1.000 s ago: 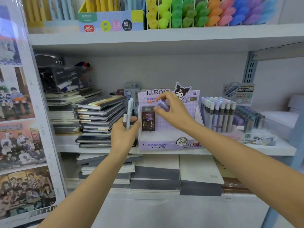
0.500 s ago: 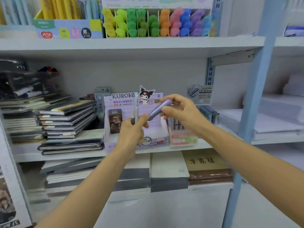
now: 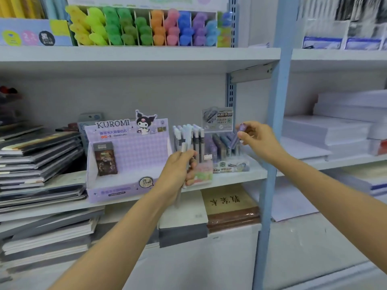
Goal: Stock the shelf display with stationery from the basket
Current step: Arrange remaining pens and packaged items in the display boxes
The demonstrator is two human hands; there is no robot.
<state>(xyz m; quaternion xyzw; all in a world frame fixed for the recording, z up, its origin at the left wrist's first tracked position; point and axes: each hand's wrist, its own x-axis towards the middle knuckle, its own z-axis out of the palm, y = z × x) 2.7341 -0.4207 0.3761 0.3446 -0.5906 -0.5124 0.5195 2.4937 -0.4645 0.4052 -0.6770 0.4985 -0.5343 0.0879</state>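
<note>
My left hand (image 3: 180,170) grips a slim grey-white pen (image 3: 178,195) upright in front of the pen display box (image 3: 201,174) on the middle shelf (image 3: 240,174). My right hand (image 3: 257,139) pinches a purple pen (image 3: 237,136) tilted over the right end of a second display (image 3: 222,147) of purple and dark pens. The purple Kuromi display box (image 3: 125,155) stands to the left and holds one dark pack (image 3: 105,160). The basket is out of view.
Stacks of notebooks (image 3: 39,155) fill the shelf's left side. Coloured highlighters (image 3: 146,28) line the upper shelf. A blue upright post (image 3: 272,143) stands just right of my right hand, with paper reams (image 3: 335,126) beyond it. More notebooks (image 3: 230,206) lie below.
Both hands have moved right, away from the Kuromi box, to the pen displays. The right hand has carried the purple pen over the right display, and the view has swung right.
</note>
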